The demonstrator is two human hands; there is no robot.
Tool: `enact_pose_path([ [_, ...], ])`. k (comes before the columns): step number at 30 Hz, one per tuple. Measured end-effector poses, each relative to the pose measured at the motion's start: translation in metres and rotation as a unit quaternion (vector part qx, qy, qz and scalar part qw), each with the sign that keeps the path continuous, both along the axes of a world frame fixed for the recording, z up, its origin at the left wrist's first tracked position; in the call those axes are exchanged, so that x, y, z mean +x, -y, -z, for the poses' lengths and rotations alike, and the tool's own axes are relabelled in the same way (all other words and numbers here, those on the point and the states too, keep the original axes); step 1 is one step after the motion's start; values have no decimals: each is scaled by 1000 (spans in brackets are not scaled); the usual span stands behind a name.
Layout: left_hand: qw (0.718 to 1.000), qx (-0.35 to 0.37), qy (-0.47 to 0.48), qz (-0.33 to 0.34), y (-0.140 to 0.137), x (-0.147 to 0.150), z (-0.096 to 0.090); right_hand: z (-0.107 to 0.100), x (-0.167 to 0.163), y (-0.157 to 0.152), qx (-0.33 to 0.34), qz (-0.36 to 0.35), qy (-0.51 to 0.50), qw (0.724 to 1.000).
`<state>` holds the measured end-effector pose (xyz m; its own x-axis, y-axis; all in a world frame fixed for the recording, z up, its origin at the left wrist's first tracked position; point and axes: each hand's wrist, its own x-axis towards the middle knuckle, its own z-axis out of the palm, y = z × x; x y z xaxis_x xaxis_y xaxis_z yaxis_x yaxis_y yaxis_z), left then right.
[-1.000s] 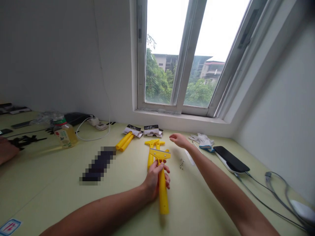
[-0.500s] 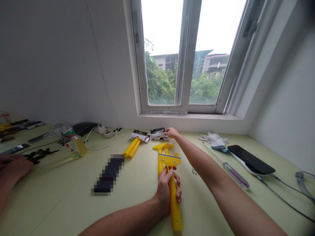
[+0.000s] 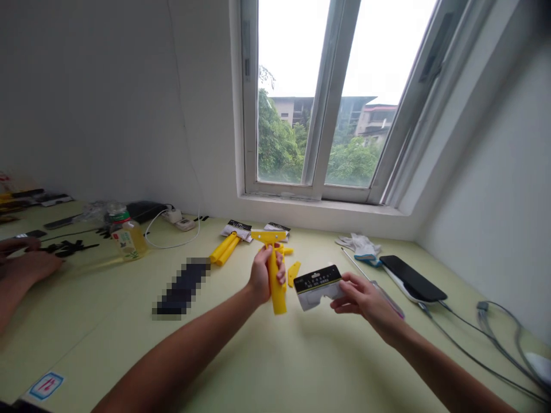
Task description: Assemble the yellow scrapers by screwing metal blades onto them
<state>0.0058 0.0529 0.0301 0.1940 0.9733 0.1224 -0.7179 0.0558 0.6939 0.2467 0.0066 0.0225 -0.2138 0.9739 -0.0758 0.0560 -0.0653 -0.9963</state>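
Observation:
My left hand (image 3: pixel 263 274) is wrapped round the handle of a yellow scraper (image 3: pixel 278 287), its wide head up and pointing away from me. Between the thumb and fingers of my right hand (image 3: pixel 359 295) is a packaging card (image 3: pixel 319 288), black on top and pale below, with a hanging slot and a notched lower edge. A small yellow plate (image 3: pixel 293 273) lies on the table between the two hands. More yellow scraper parts are partly hidden behind my left hand. Two yellow handles (image 3: pixel 224 249) lie further left, against a packaging card (image 3: pixel 237 230); another card (image 3: pixel 278 230) is behind the scraper head.
On the right are white gloves (image 3: pixel 359 245), a screwdriver (image 3: pixel 390 299) partly behind my right hand, and a black power bank or phone (image 3: pixel 413 278) with cables. To the left stand a drink bottle (image 3: pixel 128 235) and a pixelated dark object (image 3: pixel 181 287). Another person's hands (image 3: pixel 32 261) are at far left.
My right hand has come back from the far side of the table, bringing a packaging card towards me. My left hand, holding the scraper, has shifted left and away from me in the view.

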Motion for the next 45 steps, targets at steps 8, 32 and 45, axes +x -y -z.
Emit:
enact_pose_path([
  [8, 999, 36, 14, -28, -28, 7, -24, 30, -51, 30, -24, -8, -132, 991],
  [32, 982, 42, -167, 81, -7, 15, 4, 32, -55, 30, -41, 60, -225, 972],
  [45, 960, 58, -218, 164, 4, 20, 3, 35, -58, 30, -30, 66, -229, 971],
])
